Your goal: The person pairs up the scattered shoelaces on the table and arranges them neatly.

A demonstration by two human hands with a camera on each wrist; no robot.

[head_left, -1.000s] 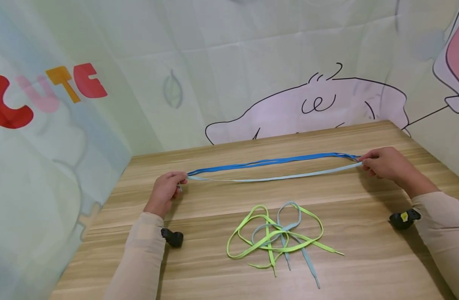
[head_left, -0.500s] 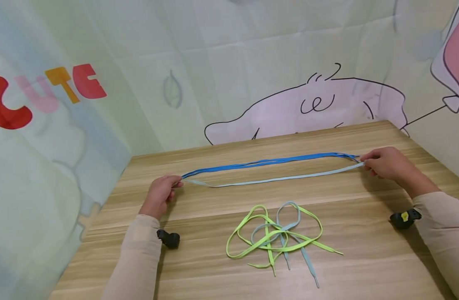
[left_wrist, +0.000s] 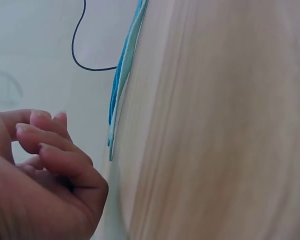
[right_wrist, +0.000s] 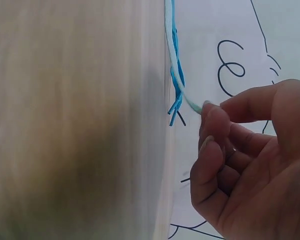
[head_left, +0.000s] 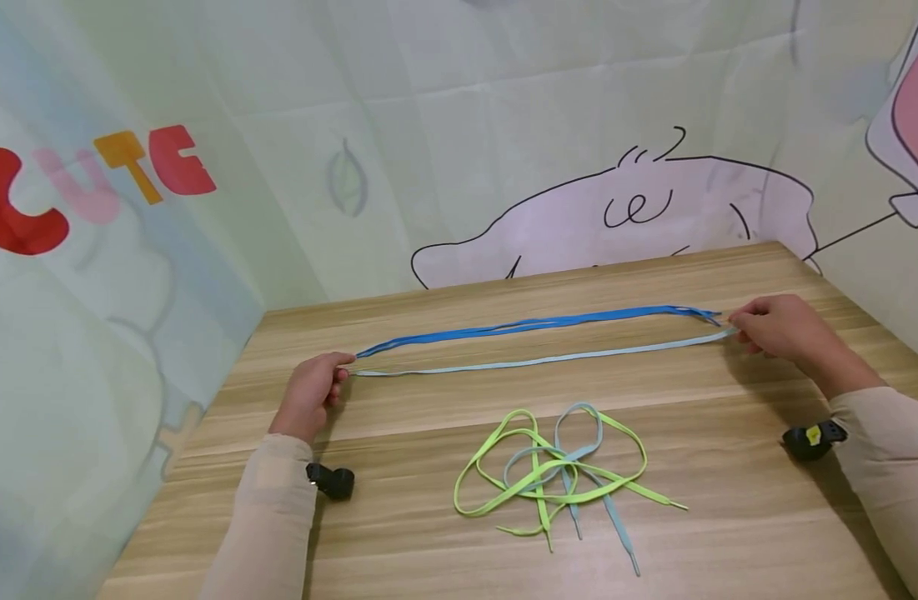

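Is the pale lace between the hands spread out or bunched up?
Spread out: in the head view, the pale lace runs nearly straight from beside the left hand to the right hand, which pinches its end.

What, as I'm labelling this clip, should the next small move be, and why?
Probably the right hand should lower the pale blue lace it pinches and let go: that lace runs nearly straight beside the blue laces, its other end looks free of the left hand, and the pinched end sits above the table.
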